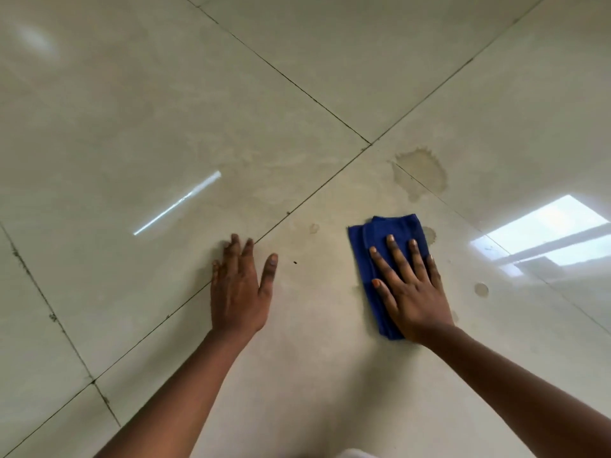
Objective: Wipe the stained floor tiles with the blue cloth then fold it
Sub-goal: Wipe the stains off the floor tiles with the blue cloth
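Head view of a glossy cream tiled floor (297,94) crossed by dark grout lines (310,193). The blue cloth (390,233), folded into a thick oblong pad with soft layered edges, lies flat on the tile right of frame centre. The right hand (410,289) rests on it with palm down and fingers (395,252) straight and spread, pressing the pad rather than clasping it. The left hand (239,292), at lower centre, lies flat on the bare tile, fingers extended across a grout line, holding nothing. Both forearms enter from the bottom edge. A large tan stain (421,171) sits above the cloth, apart from it; a smaller stain (429,234) touches the cloth's right edge. Small round spots (481,289) lie right of the hand. A window reflection (542,233) brightens the right side.
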